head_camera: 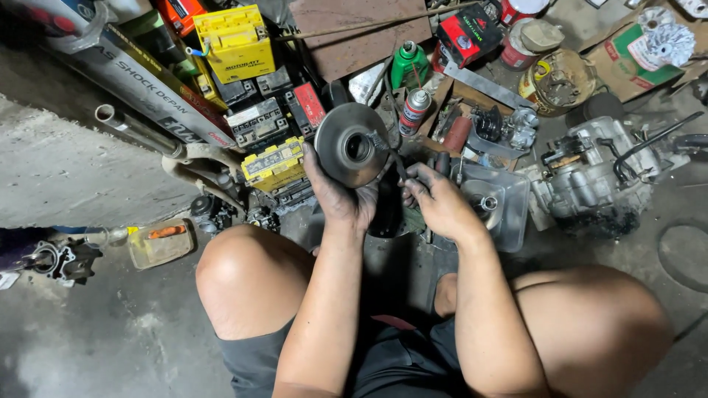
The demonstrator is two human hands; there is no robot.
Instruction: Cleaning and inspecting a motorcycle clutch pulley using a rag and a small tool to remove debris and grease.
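My left hand (341, 193) grips a round grey metal pulley disc (349, 144) from below, holding it up on edge with its centre hole facing me. A thin dark tool (389, 152) is pinched in my right hand (436, 200), and its tip reaches into the disc's centre hole. Both hands are smeared with black grease. My bare knees frame the hands at the left and right of the picture.
A motorcycle engine (597, 173) lies at the right, with a clear plastic tub (505, 195) beside it. Yellow and black batteries (273, 163), a spray can (415, 110), a green bottle (408, 65), tins, a long fork tube (140, 131) and a small tray (161, 242) crowd the concrete floor.
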